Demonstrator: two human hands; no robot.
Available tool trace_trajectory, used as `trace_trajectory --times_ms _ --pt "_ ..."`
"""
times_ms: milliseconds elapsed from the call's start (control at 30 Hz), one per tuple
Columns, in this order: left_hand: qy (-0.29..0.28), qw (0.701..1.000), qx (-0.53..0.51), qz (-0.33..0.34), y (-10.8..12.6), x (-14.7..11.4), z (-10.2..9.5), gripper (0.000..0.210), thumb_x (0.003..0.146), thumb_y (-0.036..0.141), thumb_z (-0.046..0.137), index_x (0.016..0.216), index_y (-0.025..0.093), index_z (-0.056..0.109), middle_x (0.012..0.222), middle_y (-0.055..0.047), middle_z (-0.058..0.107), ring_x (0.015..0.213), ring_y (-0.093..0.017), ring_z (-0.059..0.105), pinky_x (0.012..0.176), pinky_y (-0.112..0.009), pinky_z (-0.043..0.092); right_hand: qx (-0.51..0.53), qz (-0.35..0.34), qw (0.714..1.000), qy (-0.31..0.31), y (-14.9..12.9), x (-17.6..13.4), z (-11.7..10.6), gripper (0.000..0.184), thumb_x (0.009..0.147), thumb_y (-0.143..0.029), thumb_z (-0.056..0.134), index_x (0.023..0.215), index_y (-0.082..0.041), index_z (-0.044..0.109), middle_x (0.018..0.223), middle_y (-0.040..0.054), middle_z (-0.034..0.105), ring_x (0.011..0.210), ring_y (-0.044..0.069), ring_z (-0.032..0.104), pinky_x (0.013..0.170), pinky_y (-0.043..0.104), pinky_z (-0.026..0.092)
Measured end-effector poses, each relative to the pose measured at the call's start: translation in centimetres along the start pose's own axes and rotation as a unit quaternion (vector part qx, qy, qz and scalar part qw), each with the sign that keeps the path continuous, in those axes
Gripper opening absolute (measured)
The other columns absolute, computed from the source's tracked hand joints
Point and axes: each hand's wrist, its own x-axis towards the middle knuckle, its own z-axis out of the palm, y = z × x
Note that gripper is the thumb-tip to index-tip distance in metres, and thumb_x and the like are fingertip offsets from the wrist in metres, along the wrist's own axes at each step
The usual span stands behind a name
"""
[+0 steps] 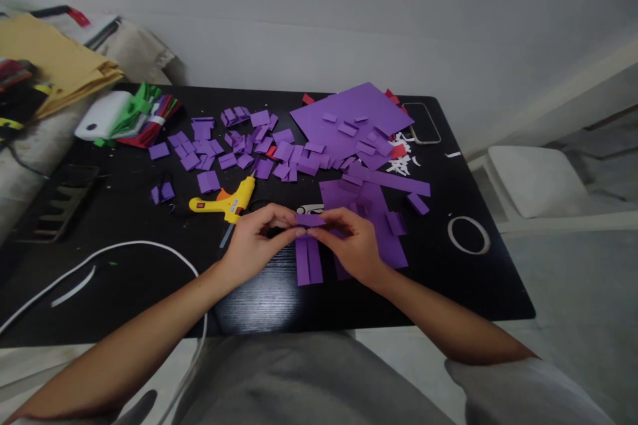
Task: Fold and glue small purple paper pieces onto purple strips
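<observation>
Between my two hands is a small purple paper piece [310, 220], pinched at both ends. My left hand [262, 236] has thumb and fingertips closed on its left end. My right hand [351, 242] grips the right end the same way. Just below lies a purple strip [310, 262] with a lengthwise line down it. A scissors handle [312, 208] shows partly behind the held piece. Left of my left hand rests a yellow glue gun [226, 200]. Under and beside my right hand are larger purple sheets [381, 239], partly covered by it.
Many folded purple pieces [202, 146] are scattered across the black table [448, 292]. A large purple sheet [349, 109] lies at the back, near white paper scraps [400, 163] and a phone [423, 123]. A tape ring [468, 234] sits right; a white cable [134, 242] curves left.
</observation>
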Motion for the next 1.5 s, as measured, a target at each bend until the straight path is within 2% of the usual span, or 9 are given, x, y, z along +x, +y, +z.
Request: trace_trajectory --times_ms 333,500,700,767,867,1000,1167,1333,1500 --pt "0.009 0.999 -0.031 0.003 -0.1 0.0 0.1 0.024 0.083 0.032 0.085 0.09 0.018 0.067 0.089 -0.004 0.077 0.081 -0.015 0.075 0.08 -0.027 0.063 0.04 0.024 0.999 -0.003 0.1 0.2 0.0 0.041 0.077 -0.042 0.091 0.104 -0.025 0.066 0.092 0.0032 0.082 0.088 0.022 0.081 0.081 0.035 0.065" --pt "0.008 0.999 -0.053 0.0 -0.5 0.0 0.2 0.025 0.082 0.026 0.087 0.094 0.019 0.066 0.088 -0.002 0.076 0.078 -0.013 0.073 0.078 -0.024 0.061 0.044 0.025 0.999 -0.003 0.3 0.2 0.0 0.039 0.077 -0.04 0.091 0.103 -0.025 0.066 0.09 0.0026 0.082 0.085 0.022 0.08 0.079 0.035 0.064" --pt "-0.043 0.996 -0.083 0.015 -0.4 -0.1 0.1 0.033 0.088 0.022 0.082 0.114 0.022 0.061 0.095 -0.002 0.075 0.085 -0.013 0.074 0.079 -0.024 0.06 0.06 0.037 0.997 -0.021 0.4 0.5 -0.1 0.036 0.078 -0.035 0.09 0.103 -0.026 0.067 0.092 0.0016 0.081 0.089 0.021 0.08 0.08 0.035 0.064" --pt "-0.044 0.997 -0.062 0.019 -0.2 -0.1 0.1 0.026 0.092 0.024 0.077 0.114 0.021 0.064 0.092 -0.001 0.074 0.082 -0.012 0.072 0.078 -0.023 0.059 0.072 0.037 0.996 -0.027 0.5 0.5 -0.1 0.036 0.078 -0.034 0.09 0.104 -0.026 0.066 0.094 0.0015 0.081 0.091 0.021 0.08 0.084 0.035 0.064" --pt "-0.014 1.0 -0.018 0.018 0.1 0.0 0.0 0.011 0.096 0.027 0.072 0.102 0.019 0.068 0.081 0.001 0.07 0.072 -0.01 0.067 0.071 -0.02 0.056 0.081 0.032 0.996 -0.03 0.7 0.5 -0.1 0.037 0.079 -0.032 0.09 0.105 -0.026 0.065 0.096 0.0014 0.081 0.093 0.02 0.079 0.088 0.036 0.064" --pt "0.022 0.999 -0.001 0.031 0.1 0.3 0.0 0.009 0.094 0.024 0.074 0.093 0.019 0.067 0.075 0.003 0.068 0.065 -0.009 0.064 0.066 -0.019 0.054 0.057 0.0 0.998 -0.027 0.7 0.4 -0.1 0.031 0.082 -0.024 0.085 0.106 -0.025 0.065 0.097 0.002 0.08 0.092 0.02 0.077 0.09 0.038 0.063" --pt "0.048 0.998 -0.017 0.03 0.2 0.4 0.0 0.017 0.089 0.022 0.078 0.097 0.019 0.064 0.078 0.003 0.068 0.068 -0.009 0.065 0.069 -0.02 0.054 -0.018 -0.089 0.995 -0.05 -0.1 0.2 -0.4 0.025 0.087 -0.014 0.068 0.11 -0.024 0.068 0.109 0.0055 0.076 0.105 0.021 0.073 0.099 0.041 0.06" --pt "0.055 0.997 -0.045 0.018 0.2 0.2 0.2 0.028 0.086 0.022 0.082 0.097 0.02 0.056 0.074 0.005 0.067 0.067 -0.009 0.065 0.068 -0.019 0.053 -0.055 -0.116 0.989 -0.074 -0.4 0.1 -0.4 0.017 0.089 -0.023 0.078 0.105 -0.025 0.073 0.102 0.0041 0.079 0.096 0.021 0.075 0.092 0.038 0.06" --pt "0.049 0.997 -0.013 0.058 0.0 0.3 0.0 0.019 0.087 0.022 0.081 0.089 0.02 0.063 0.075 0.004 0.066 0.067 -0.009 0.063 0.065 -0.019 0.052 -0.055 -0.116 0.99 -0.061 -0.2 0.2 -0.4 0.014 0.088 -0.022 0.082 0.1 -0.025 0.078 0.102 0.0034 0.082 0.096 0.022 0.077 0.095 0.038 0.06"
